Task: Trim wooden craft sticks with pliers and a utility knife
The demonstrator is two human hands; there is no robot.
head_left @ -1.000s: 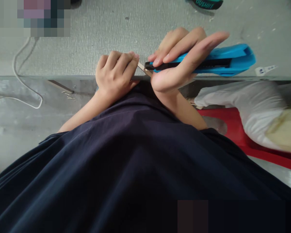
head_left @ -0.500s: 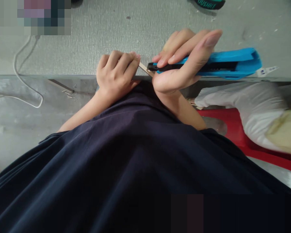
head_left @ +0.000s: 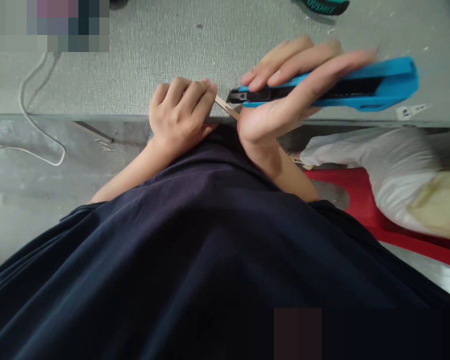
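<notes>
My left hand (head_left: 182,107) rests at the table's front edge, its fingers curled down on a thin wooden stick (head_left: 225,106). The stick runs slantwise from under those fingers toward the base of my right hand (head_left: 281,100). That hand grips a blue utility knife (head_left: 392,82) with a black slider, its handle pointing right. The knife's black tip lies at the stick, just right of my left fingers. Any blade there is too small to make out. Part of the stick is hidden under both hands.
The grey table (head_left: 153,45) has a white cable (head_left: 22,95) hanging over its edge at left. A black and green object (head_left: 326,6) lies at the back. At right, a person in white trousers (head_left: 397,170) sits close by on a red stool (head_left: 354,192). Small slivers (head_left: 107,146) lie on the floor.
The knife's handle end has swung up and to the right, and my right fingers have moved with it. My left hand and the stick have stayed in place.
</notes>
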